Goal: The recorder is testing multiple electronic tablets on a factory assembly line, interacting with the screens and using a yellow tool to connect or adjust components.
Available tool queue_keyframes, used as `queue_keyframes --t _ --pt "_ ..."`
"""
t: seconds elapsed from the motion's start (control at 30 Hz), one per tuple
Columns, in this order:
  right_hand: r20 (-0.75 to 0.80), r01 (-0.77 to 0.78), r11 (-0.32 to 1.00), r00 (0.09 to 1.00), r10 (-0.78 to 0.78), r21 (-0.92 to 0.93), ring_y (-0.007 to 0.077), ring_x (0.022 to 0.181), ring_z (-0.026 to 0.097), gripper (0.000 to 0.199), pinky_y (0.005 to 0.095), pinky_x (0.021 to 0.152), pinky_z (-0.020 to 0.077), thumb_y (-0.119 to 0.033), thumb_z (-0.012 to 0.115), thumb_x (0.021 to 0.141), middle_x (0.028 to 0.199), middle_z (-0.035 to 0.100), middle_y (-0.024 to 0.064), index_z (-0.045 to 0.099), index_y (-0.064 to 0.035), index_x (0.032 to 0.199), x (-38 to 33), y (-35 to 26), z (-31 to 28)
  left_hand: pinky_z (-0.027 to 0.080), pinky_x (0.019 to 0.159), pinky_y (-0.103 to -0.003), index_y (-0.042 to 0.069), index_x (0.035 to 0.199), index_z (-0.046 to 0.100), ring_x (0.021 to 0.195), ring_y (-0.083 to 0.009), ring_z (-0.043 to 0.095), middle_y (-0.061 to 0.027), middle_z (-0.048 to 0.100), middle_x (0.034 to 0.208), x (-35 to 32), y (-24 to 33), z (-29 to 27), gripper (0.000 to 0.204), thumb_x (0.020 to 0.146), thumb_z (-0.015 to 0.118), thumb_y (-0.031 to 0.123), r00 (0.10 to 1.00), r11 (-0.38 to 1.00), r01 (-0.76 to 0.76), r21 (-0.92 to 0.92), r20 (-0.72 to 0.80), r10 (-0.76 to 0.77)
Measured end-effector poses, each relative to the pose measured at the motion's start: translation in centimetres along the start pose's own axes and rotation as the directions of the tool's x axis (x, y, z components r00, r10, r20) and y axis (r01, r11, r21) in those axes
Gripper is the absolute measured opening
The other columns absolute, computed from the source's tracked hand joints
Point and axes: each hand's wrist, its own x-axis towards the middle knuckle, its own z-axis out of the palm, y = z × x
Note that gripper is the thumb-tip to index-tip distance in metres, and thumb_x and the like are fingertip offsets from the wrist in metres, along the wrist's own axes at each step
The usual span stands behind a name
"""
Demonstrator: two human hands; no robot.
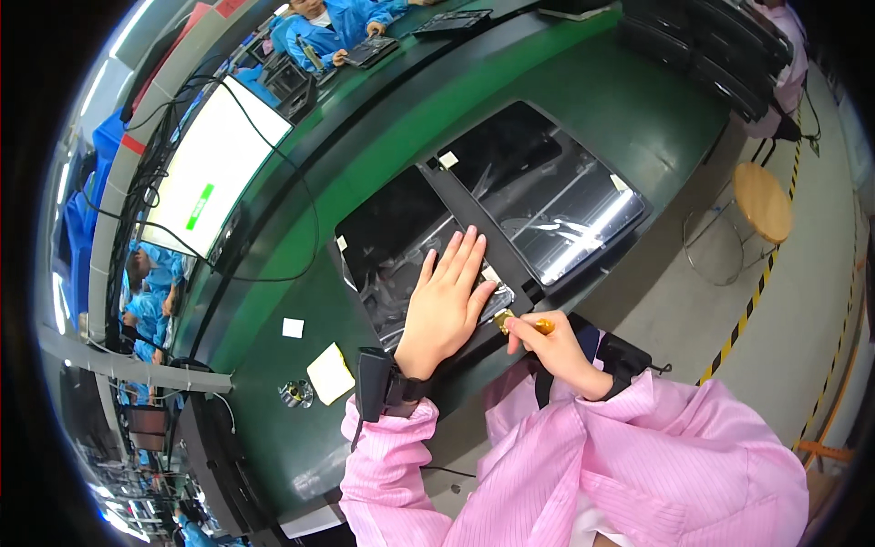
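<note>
My left hand (447, 296) lies flat on the left panel (387, 242), fingers long and close, thumb apart! Glossy black sheet, thin and rectangular, throwing back the lights from the green counter (602, 109). My right hand (558, 351) pinches a yellow tool (544, 325) at that panel's near right corner, long axis roughly crosswise, brassy end pointing left; contact, I can't tell, with fingers covering its middle. Right beside sits the shiny right panel (547, 196). Leftward, a soft-looking yellow pad (330, 374) and a white square (293, 327).
</note>
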Motion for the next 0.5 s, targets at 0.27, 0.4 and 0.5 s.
queue_keyframes --t 0.27,0.4,0.5 --pt "-0.172 0.188 0.982 0.967 -0.188 -0.016 0.0066 0.053 0.045 0.036 0.022 0.05 0.0316 -0.022 0.048 0.092 0.063 0.058 0.0037 0.058 -0.0001 0.065 -5.3 -0.4 -7.0 0.019 0.11 -0.043 0.003 0.138 0.032 0.135 -0.032 0.025 -0.0176 0.03 0.144 -1.1 -0.5 -1.8 0.052 0.092 0.046 0.021 0.997 0.992 0.076 -0.098 -0.015 -0.077" --pt "-0.551 0.238 0.895 0.719 -0.424 -0.378 0.0052 0.057 0.039 0.043 0.0223 0.053 0.0295 -0.034 0.037 0.096 0.064 0.05 -0.0017 0.057 -0.0054 0.072 0.5 -4.9 -17.3 0.035 0.099 -0.038 -0.006 0.129 0.041 0.117 -0.0368 0.046 -0.0243 0.048 0.127 -7.7 -3.1 -3.8 0.045 0.092 0.049 0.018 0.734 0.812 0.5 -0.301 -0.35 -0.582" --pt "-0.43 0.177 0.869 0.813 -0.393 -0.461 0.0122 0.091 0.056 0.042 0.0239 0.08 0.0402 -0.033 0.035 0.098 0.1 0.063 0.0069 0.061 -0.0005 0.103 7.1 -6.2 -20.0 0.034 0.099 -0.039 -0.008 0.126 0.044 0.12 -0.0363 0.043 -0.0272 0.042 0.13 -11.2 -4.3 -1.9 0.046 0.096 0.045 0.026 0.656 0.608 0.601 -0.519 -0.116 -0.746"
